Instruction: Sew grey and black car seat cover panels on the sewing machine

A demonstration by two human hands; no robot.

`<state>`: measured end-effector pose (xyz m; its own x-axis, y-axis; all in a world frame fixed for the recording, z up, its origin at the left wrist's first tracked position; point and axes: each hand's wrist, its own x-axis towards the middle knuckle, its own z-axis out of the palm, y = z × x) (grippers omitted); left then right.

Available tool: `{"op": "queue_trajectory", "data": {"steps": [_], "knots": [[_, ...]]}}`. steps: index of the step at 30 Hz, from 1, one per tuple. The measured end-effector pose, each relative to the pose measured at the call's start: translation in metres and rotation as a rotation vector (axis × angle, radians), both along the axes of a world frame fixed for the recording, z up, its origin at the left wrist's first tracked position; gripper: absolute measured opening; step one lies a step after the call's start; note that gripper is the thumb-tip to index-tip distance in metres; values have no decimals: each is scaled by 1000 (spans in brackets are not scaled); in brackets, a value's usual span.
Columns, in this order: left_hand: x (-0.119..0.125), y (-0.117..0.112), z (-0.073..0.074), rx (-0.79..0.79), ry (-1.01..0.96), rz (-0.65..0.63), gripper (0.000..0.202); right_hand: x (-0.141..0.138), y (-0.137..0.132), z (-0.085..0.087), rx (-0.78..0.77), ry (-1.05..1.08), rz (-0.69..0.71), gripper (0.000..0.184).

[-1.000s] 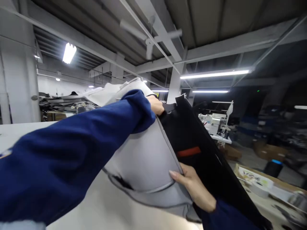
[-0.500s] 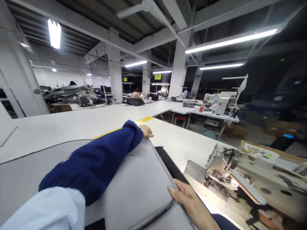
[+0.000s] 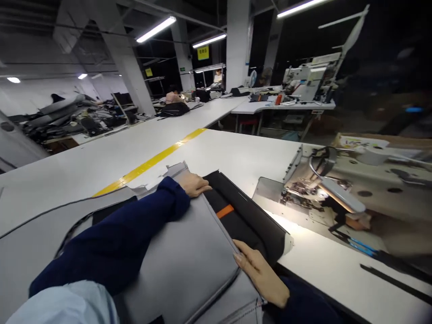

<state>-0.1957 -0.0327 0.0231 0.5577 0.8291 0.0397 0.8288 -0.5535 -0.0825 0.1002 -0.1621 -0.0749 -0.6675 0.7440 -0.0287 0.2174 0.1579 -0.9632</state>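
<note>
A grey padded fabric panel (image 3: 182, 252) with a dark piped seam lies across the front of the white table. My left hand (image 3: 194, 183) is closed over its far corner, arm reaching across the panel from the left. Closer to me, my right hand (image 3: 258, 272) pinches the panel's right edge between thumb and fingers. Beyond that edge a black fabric piece (image 3: 256, 211) shows, carrying an orange strip (image 3: 224, 211). More grey fabric (image 3: 33, 252) spreads out at the left, partly hidden by my sleeve.
A sewing machine (image 3: 351, 193) with a lit lamp stands at the right, blue-handled scissors (image 3: 362, 247) near it. Yellow tape (image 3: 151, 162) crosses the white table (image 3: 236, 148). Fabric heaps (image 3: 64, 114) lie far left, and people (image 3: 173, 96) sit at machines in the background.
The view has tipped down and turned. Both hands keep hold of the grey panel, which has shifted left and nearer, uncovering more of the black piece and its orange strip.
</note>
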Motion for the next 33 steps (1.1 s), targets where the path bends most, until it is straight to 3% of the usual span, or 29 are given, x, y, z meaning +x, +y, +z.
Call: {"op": "queue_trajectory", "data": {"steps": [3,6,9,12,16,19,21,22,24,26,29,31,33], "knots": [[33,-14,30,274,95,-188,51,-5,-3,1,195,-151,-25,33],[78,-25,60,499,106,-441,51,-15,-2,7,302,-132,-184,29],[124,-23,67,512,78,-617,48,-12,6,0,305,-10,-447,43],[171,-17,42,348,-15,-780,43,7,2,-25,238,80,-577,52],[223,-28,-26,85,-102,-981,36,39,-13,-54,102,102,-652,51],[240,-39,-77,56,-194,-946,40,84,-22,-50,131,16,-591,37],[243,-41,-100,88,-266,-851,47,139,-29,-39,229,-58,-600,25],[243,-40,-108,99,-285,-807,50,174,-33,-32,270,-119,-677,26],[244,-37,-116,112,-290,-763,55,254,-39,-22,323,-613,-1195,32],[245,-34,-118,137,-260,-758,56,334,-42,-17,276,-791,-1413,34],[248,-32,-117,179,-248,-736,56,419,-45,-18,185,-974,-1532,36],[249,-33,-118,165,-241,-707,54,446,-48,-20,91,-1044,-1522,39],[250,-34,-122,139,-236,-690,54,453,-53,-21,10,-1071,-1486,42]]}}
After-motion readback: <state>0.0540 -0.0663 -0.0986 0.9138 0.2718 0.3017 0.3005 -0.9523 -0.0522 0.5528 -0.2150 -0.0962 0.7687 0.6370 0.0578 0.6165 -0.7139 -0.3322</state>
